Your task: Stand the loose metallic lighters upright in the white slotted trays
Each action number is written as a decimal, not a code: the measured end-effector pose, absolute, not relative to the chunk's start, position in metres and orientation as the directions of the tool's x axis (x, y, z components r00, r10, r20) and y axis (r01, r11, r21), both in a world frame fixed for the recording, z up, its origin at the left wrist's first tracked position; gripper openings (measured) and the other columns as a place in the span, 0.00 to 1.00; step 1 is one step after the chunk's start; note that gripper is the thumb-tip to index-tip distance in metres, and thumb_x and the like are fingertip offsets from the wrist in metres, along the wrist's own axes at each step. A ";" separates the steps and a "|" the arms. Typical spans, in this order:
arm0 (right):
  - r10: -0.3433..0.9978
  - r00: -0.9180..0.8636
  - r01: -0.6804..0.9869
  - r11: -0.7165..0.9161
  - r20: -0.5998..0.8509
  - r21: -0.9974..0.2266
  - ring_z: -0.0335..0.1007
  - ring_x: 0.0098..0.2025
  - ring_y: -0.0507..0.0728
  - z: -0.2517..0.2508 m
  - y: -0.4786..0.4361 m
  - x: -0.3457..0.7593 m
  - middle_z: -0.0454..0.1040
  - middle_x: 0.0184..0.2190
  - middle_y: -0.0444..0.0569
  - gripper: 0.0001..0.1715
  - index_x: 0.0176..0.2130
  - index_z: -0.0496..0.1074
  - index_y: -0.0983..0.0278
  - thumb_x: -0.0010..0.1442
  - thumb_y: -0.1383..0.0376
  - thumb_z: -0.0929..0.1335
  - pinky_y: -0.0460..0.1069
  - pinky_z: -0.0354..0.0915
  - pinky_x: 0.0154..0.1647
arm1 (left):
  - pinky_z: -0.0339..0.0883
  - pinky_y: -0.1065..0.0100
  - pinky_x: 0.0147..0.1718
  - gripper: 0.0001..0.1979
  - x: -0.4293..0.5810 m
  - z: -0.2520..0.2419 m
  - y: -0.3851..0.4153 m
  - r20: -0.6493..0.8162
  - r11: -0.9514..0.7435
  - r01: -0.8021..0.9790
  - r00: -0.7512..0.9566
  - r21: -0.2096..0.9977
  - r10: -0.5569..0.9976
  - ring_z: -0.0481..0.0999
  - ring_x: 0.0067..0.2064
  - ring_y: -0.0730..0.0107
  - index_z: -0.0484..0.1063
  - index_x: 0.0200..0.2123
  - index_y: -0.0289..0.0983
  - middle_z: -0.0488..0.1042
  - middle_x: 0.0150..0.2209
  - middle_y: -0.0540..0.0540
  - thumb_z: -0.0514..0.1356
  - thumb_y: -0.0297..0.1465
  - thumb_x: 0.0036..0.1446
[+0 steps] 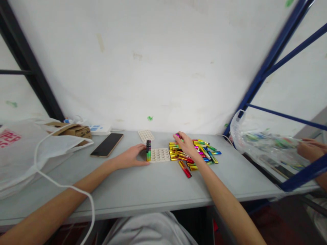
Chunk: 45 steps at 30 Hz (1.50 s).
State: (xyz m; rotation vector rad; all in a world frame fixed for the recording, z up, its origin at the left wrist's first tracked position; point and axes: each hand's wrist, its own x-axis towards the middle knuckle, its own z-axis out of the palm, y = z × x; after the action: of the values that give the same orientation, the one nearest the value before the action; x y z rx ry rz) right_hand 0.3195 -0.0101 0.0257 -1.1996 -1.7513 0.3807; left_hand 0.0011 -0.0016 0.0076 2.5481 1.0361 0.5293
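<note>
A white tray with round holes (160,155) lies on the grey table. Along its left end stands a row of upright shiny tubes (148,151), green and yellow with black tops. My left hand (131,157) is around that end, thumb at the near corner and fingers beside the tubes, gripping the tray. To the right is a loose pile of shiny tubes (204,156) in gold, red, green, blue and purple. Over the pile's far left side, my right hand (186,144) pinches a purple shiny tube (177,135), mostly hidden by the fingers.
Another white holed tray (145,135) lies near the wall. A phone (107,145) and a white plastic bag (38,149) are at left, with a white cable (63,185) crossing over my left forearm. Right stand a blue metal frame (258,80), a clear bag (265,146) and another person's hand (310,149).
</note>
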 end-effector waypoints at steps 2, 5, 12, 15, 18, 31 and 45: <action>0.896 -0.107 0.390 0.437 0.431 -0.811 0.67 0.27 0.52 0.025 -0.014 0.311 0.69 0.25 0.40 0.24 0.35 0.65 0.59 0.68 0.43 0.64 0.47 0.63 0.33 | 0.66 0.51 0.64 0.36 0.001 0.007 -0.002 0.210 -0.672 0.593 0.660 0.444 0.721 0.75 0.62 0.42 0.72 0.58 0.36 0.75 0.62 0.35 0.69 0.52 0.53; 0.940 -0.157 0.142 0.325 0.303 -0.935 0.54 0.18 0.49 0.028 -0.020 0.301 0.59 0.20 0.33 0.28 0.40 0.66 0.58 0.62 0.38 0.67 0.44 0.55 0.20 | 0.66 0.51 0.64 0.37 0.001 0.006 -0.002 0.192 -0.657 0.603 0.654 0.452 0.732 0.76 0.61 0.42 0.71 0.59 0.36 0.75 0.62 0.34 0.69 0.53 0.52; 0.997 -0.074 -0.009 0.013 0.014 -1.000 0.36 0.16 0.46 0.029 -0.024 0.289 0.45 0.16 0.34 0.37 0.23 0.56 0.59 0.64 0.34 0.60 0.43 0.36 0.15 | 0.67 0.52 0.62 0.35 0.002 0.004 -0.001 0.221 -0.678 0.567 0.667 0.468 0.711 0.76 0.60 0.44 0.72 0.58 0.37 0.76 0.59 0.36 0.70 0.51 0.53; 1.000 -0.008 -0.001 -0.016 -0.016 -1.000 0.35 0.15 0.46 0.025 -0.025 0.283 0.44 0.14 0.35 0.30 0.20 0.52 0.59 0.67 0.46 0.59 0.44 0.35 0.15 | 0.66 0.53 0.63 0.35 0.000 0.003 0.000 0.227 -0.692 0.551 0.682 0.466 0.696 0.75 0.61 0.45 0.72 0.58 0.36 0.75 0.60 0.36 0.71 0.50 0.53; 1.000 -0.022 0.013 -0.006 -0.006 -1.000 0.35 0.15 0.46 0.023 -0.026 0.276 0.46 0.14 0.36 0.25 0.20 0.52 0.58 0.66 0.55 0.58 0.44 0.36 0.14 | 0.66 0.54 0.63 0.35 -0.001 0.002 0.001 0.233 -0.700 0.546 0.687 0.460 0.689 0.75 0.61 0.45 0.73 0.57 0.36 0.75 0.61 0.37 0.72 0.49 0.51; 0.998 -0.054 0.064 0.015 0.012 -0.998 0.38 0.15 0.47 0.017 -0.025 0.269 0.48 0.13 0.36 0.27 0.21 0.54 0.58 0.65 0.48 0.60 0.45 0.37 0.15 | 0.69 0.52 0.62 0.30 0.001 0.001 -0.002 0.295 -0.760 0.445 0.733 0.473 0.613 0.76 0.58 0.46 0.77 0.53 0.38 0.76 0.58 0.38 0.74 0.45 0.49; 0.952 -0.199 0.077 0.250 0.231 -0.965 0.57 0.23 0.51 0.013 -0.025 0.267 0.61 0.23 0.39 0.28 0.40 0.72 0.62 0.65 0.41 0.64 0.46 0.57 0.25 | 0.68 0.53 0.63 0.29 0.002 0.008 -0.010 0.267 -0.759 0.435 0.752 0.485 0.602 0.76 0.59 0.48 0.77 0.53 0.37 0.76 0.58 0.39 0.74 0.43 0.50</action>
State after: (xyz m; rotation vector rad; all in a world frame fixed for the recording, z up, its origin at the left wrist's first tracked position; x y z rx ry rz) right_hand 0.2672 -0.0250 0.0129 -1.0010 -1.5286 1.1071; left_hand 0.0022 -0.0100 0.0083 2.5554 0.7927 0.5818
